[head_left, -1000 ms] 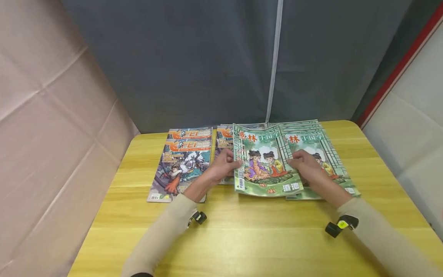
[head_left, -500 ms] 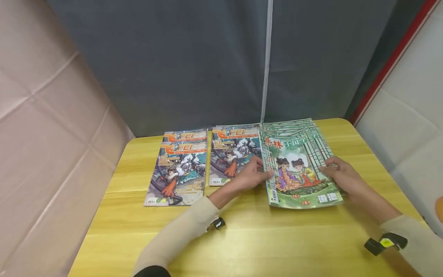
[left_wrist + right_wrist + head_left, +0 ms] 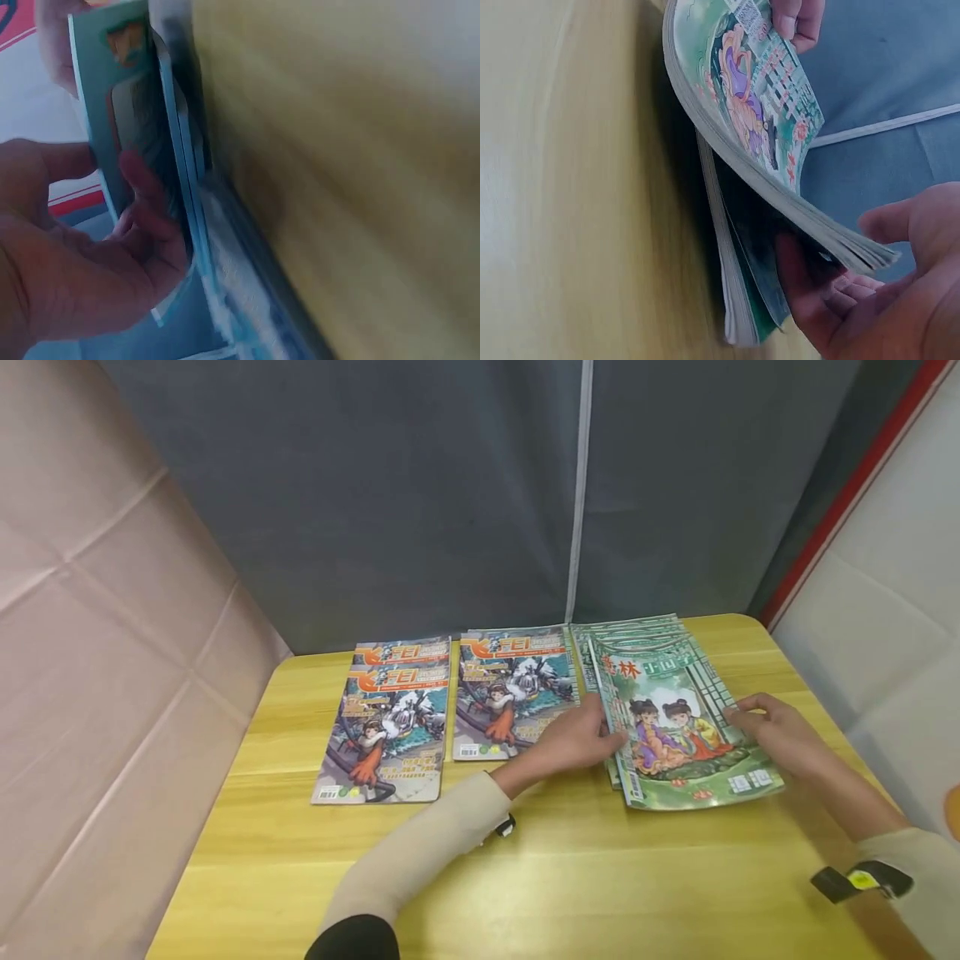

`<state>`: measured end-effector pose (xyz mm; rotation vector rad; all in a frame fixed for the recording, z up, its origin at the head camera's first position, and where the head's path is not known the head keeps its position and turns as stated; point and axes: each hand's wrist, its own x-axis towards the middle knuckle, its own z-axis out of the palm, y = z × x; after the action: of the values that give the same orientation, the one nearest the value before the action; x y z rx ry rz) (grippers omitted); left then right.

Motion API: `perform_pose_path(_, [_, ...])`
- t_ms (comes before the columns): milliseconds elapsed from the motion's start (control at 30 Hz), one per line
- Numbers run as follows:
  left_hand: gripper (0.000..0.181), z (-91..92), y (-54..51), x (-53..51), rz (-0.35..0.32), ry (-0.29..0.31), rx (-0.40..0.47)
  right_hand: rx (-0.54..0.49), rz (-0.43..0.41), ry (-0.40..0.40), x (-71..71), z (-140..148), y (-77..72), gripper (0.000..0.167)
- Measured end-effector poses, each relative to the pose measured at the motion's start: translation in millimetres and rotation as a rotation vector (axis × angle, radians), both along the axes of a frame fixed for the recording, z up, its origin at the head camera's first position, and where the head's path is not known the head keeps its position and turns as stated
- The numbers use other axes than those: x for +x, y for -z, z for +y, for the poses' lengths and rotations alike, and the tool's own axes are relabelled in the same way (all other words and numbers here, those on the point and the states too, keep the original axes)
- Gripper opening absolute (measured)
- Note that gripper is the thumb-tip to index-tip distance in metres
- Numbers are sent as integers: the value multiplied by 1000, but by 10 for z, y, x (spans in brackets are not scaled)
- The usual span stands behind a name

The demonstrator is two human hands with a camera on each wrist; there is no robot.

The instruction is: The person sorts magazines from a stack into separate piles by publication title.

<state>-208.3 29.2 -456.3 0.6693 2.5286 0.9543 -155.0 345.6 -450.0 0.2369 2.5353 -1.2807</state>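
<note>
A magazine with a green cover, two cartoon children in robes on its front, is held slightly raised over a fanned pile of green magazines. My left hand pinches its left edge, thumb on the cover and fingers underneath, as the left wrist view shows. At its right edge my right hand grips it likewise. In the right wrist view the held magazine bows upward, with another magazine lower on the table side. The held one hides most of the pile beneath.
Left of the green pile lies a grey-and-teal comic magazine with an orange title. Two more overlapping copies lie farther left. The wooden table meets a dark grey curtain behind; pale panels stand at both sides.
Both hands have carried the green magazine rightward, from partly over the middle magazines to over the green pile. The camera view shifted slightly. The middle comic magazine is now uncovered.
</note>
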Motion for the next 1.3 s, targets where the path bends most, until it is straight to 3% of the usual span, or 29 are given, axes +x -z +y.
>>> perform_pose_path(100, [35, 32, -23, -42, 68, 17, -138, 150, 83, -13, 11, 23, 1, 65])
perform_pose_path(267, [34, 29, 8, -109, 122, 53, -237, 328, 199, -44, 7, 52, 72, 58])
perform_pose_path(433, [38, 7, 76, -143, 198, 69, -335, 513, 207, -91, 5, 33, 89, 70])
perform_pose_path(567, [39, 29, 96, -168, 206, 80, -375, 599, 186, -54, 16, -28, 55, 83])
perform_pose_path(800, [56, 128, 129, -166, 222, 103, -441, 645, 92, -70, -24, -79, 52, 104])
perform_pose_path(967, [51, 131, 114, -156, 202, 93, -444, 613, 60, -93, -20, -76, 90, 105])
perform_pose_path(1300, [46, 114, 124, -189, 130, 106, -436, 550, 151, -132, -31, -25, 172, 92])
